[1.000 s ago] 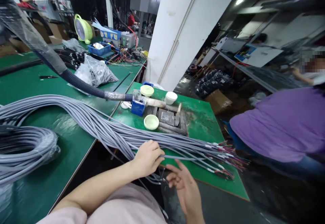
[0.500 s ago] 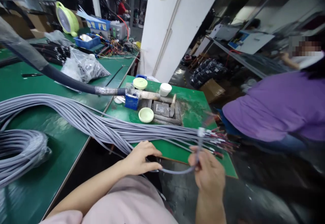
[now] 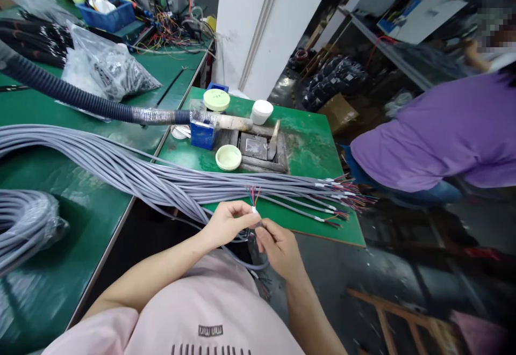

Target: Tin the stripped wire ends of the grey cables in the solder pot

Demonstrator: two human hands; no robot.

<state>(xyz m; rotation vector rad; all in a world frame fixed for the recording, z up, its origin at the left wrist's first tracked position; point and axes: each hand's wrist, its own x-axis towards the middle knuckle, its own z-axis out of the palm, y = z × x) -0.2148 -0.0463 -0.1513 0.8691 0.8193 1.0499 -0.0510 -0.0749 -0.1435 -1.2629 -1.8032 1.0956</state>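
Observation:
Close together, just past the front edge of the green bench, my two hands grip one grey cable near its end. My left hand (image 3: 229,222) is closed, thumb and forefinger pinching at the white band. Colored wire ends (image 3: 253,196) fan upward above those fingers. My right hand (image 3: 280,247) is closed on the same cable just below, its fingertips partly hiding it. Slack grey cable (image 3: 252,265) loops beneath the hands. Behind them a thick bundle of grey cables (image 3: 189,188) lies across the bench, its stripped ends (image 3: 346,196) spread toward the right edge.
A solder pot (image 3: 255,146) is set into the green bench (image 3: 306,145), with an extraction hose (image 3: 97,105) ending beside it. A pale green dish (image 3: 228,157) and a white tub (image 3: 262,111) stand near. Coiled cable (image 3: 28,226) lies left; a person in purple (image 3: 435,135) is at right.
My right hand has moved left to meet my left hand, bringing the cable end with it. The cable end now points up at my left fingertips. The view has tilted downward.

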